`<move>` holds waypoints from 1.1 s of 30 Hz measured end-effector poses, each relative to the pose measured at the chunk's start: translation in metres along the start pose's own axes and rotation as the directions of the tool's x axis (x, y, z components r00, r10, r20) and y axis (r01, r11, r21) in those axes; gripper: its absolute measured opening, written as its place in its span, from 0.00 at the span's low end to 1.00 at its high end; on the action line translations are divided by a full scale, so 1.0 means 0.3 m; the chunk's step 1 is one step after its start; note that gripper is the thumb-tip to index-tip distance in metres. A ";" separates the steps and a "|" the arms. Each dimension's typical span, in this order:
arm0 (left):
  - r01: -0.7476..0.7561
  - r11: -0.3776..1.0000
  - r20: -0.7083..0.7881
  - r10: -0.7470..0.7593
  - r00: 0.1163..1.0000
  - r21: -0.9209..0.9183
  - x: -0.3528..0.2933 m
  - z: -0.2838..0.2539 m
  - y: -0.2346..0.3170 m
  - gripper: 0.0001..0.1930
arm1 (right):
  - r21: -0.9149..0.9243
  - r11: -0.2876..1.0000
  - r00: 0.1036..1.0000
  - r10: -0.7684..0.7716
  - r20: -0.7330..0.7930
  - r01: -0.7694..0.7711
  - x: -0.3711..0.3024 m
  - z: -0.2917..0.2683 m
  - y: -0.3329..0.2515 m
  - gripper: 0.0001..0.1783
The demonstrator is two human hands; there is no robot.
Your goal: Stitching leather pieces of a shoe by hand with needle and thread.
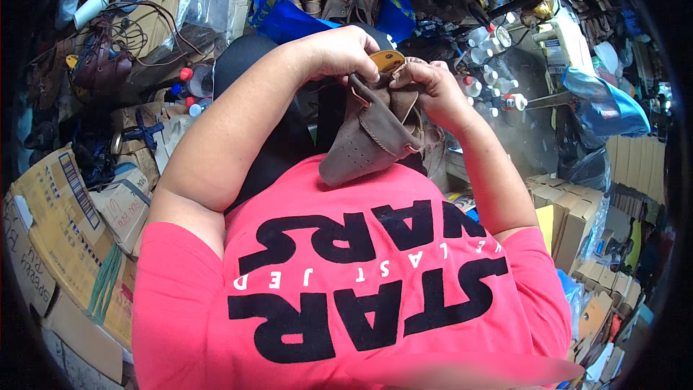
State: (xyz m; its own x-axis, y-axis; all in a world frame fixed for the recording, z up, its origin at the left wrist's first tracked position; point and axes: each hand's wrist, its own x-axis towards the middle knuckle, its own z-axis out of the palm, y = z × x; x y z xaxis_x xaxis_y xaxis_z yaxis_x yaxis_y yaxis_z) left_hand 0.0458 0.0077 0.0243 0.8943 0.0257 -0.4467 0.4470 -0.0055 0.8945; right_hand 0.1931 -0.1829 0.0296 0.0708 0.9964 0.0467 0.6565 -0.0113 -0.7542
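Observation:
A brown leather shoe upper (pixel 361 146) hangs in front of my chest, its perforated toe end pointing down toward my shirt. Its opening is at the top, where a yellowish-tan piece with a dark mark (pixel 388 63) shows, perhaps a lining or insole. My left hand (pixel 343 54) pinches the upper's top edge beside that tan piece. On the other side, my right hand (pixel 432 92) grips the leather rim, thumb and fingers closed on it. Lacing or stitching runs along the upper's side seam. Some of my fingertips are hidden behind the leather.
Beyond my knees stands a blue bag (pixel 263 11) holding several brown leather shoe pieces. Plastic bottles (pixel 491 72) with red and white caps cluster at right. Cardboard boxes (pixel 72 206) pile up at left, more boxes (pixel 570 209) at right. A blue plastic bag (pixel 610 105) lies far right.

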 end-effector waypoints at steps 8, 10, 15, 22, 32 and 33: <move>-0.022 0.959 -0.166 0.071 0.983 0.281 -0.068 0.033 0.104 0.14 | 0.216 0.956 0.980 0.199 0.018 -0.198 0.000 -0.030 -0.054 0.11; -0.065 0.932 -0.234 0.157 0.959 0.357 -0.099 0.050 0.157 0.13 | 0.075 0.996 0.989 0.059 -0.134 -0.049 0.010 -0.045 -0.091 0.09; -0.238 0.789 -0.455 0.540 0.708 0.566 -0.186 0.117 0.235 0.11 | 0.161 0.969 0.838 0.242 -0.488 -0.186 0.004 -0.056 -0.169 0.08; -0.361 0.368 -0.289 0.923 0.255 0.857 -0.199 0.209 0.146 0.17 | 0.466 0.884 0.883 0.241 -0.403 -0.029 -0.042 0.021 -0.153 0.07; -0.377 0.400 -0.343 0.915 0.212 0.835 -0.176 0.232 0.082 0.18 | 0.634 0.771 0.849 0.297 -0.437 0.056 -0.051 0.089 -0.123 0.05; -0.383 0.411 -0.352 0.911 0.216 0.827 -0.172 0.234 0.080 0.18 | 0.669 0.740 0.848 0.306 -0.433 0.074 -0.050 0.096 -0.118 0.05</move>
State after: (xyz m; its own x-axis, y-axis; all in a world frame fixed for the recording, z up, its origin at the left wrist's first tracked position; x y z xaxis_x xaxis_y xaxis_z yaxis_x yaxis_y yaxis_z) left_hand 0.0118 -0.0640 0.0676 0.5929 0.3526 0.7240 -0.1419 -0.8392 0.5250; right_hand 0.1471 -0.1949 0.0368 0.5855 0.8053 0.0925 -0.0110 0.1220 -0.9925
